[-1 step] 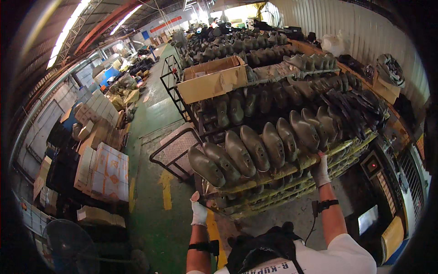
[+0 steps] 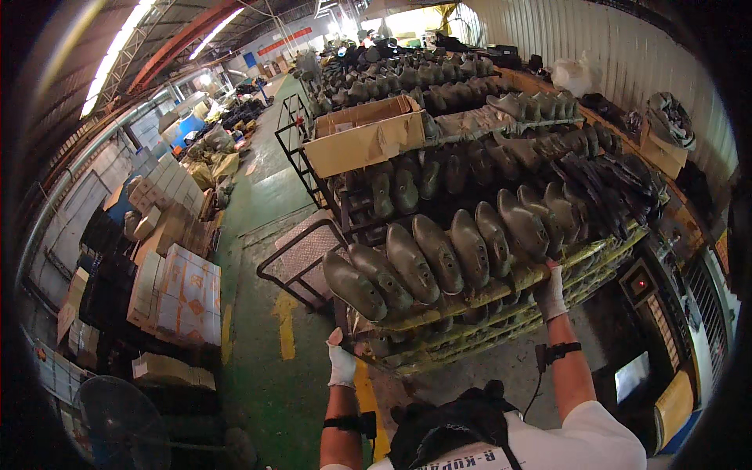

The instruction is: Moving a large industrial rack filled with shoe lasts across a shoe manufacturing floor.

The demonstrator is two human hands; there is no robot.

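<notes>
While both gloved hands were clamped on rack (image 2: 470,301) ends, L hand (image 2: 341,364) nearer, R hand (image 2: 553,294) farther; rack axis ran L-R w/ shoes (image 2: 439,254).

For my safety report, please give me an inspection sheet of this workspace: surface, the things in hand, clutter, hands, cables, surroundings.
Surface: green painted floor with yellow lines.
Job's things: wheeled rack with yellowish shelves, loaded with rows of dark shoe lasts.
Clutter: cardboard boxes stacked at left; open carton on a farther rack.
Hands: left hand and right hand, both white-gloved, on the rack's near edge; grip unclear.
Cables: thin cable from the right wrist strap.
Surroundings: fan at lower left; corrugated wall at right.
</notes>
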